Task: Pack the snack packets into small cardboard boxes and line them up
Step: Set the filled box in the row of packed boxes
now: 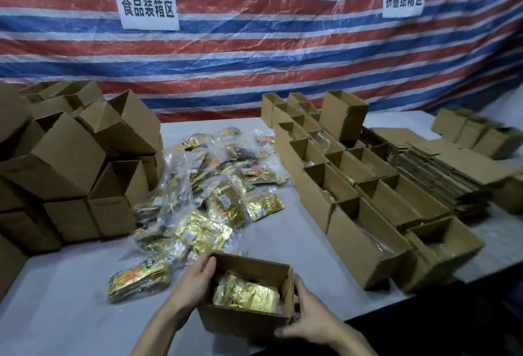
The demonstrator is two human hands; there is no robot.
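A small open cardboard box (240,323) stands near the table's front edge with gold snack packets (246,296) lying inside. My left hand (195,282) grips its left wall, thumb over the rim. My right hand (308,319) holds its right side, fingers curled round the lower corner. A heap of loose gold and orange snack packets (215,191) in clear wrap spreads across the table's middle. One packet (138,279) lies just left of the box. Rows of open boxes (359,194), some with packets in them, run along the right.
Empty boxes (70,157) are stacked high at the left. Flattened cardboard (444,169) and more boxes (478,135) lie at the far right. The white table (56,299) ends close in front. A striped tarp (254,58) with two paper signs hangs behind.
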